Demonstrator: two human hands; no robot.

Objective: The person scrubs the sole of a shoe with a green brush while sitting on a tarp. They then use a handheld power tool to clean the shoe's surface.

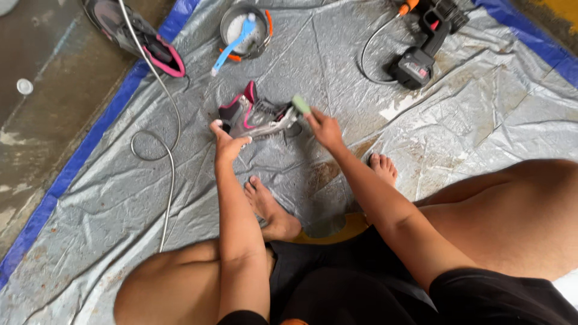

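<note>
Tarp [457, 138] glossy crinkled plastic; shoe [256, 115] matt fabric.

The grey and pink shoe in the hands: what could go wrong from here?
1. The left hand holds the shoe only at its heel end, so it could twist while the right hand presses the green brush on it.
2. The tarp looks wet near the bare feet; slipping seems possible.
3. The hose lies looped close by and could snag.

One label only: a small red and white label [419, 70] on the side of the black battery block [412, 67], top right on the grey tarp [481, 108]. No packages, signs or screens visible.
</note>
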